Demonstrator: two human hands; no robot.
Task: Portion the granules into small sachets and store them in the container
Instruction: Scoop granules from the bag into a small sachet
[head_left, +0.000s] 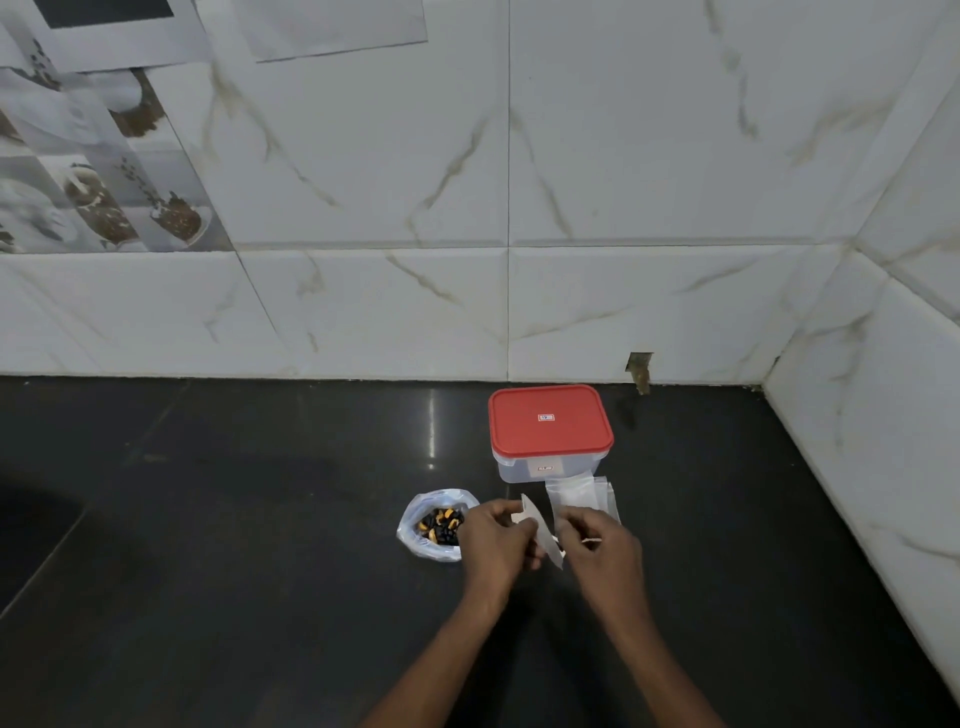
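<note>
Currently both hands are on one small clear sachet (544, 540) over the dark counter (208, 571). The left hand (493, 543) pinches its left edge and the right hand (602, 545) pinches its right side, fingers curled on both. Fingertips are mostly hidden behind knuckles and plastic, so I can't tell if the sachet mouth is open or if anything is inside. A thin pale sliver sticks out by the right hand, too small to identify. The granules (441, 522), black and orange, sit in a crumpled clear bag (415, 538) just left of the left hand, whose knuckles cover the bag's right edge. A pile of spare sachets (582, 493) lies beyond the right hand, right at the front of the container (519, 467); they are transparent, so the count is unreadable. The container's red lid (550, 423) is on and I can't make out its contents. Both forearms are cut off at the bottom edge.
</note>
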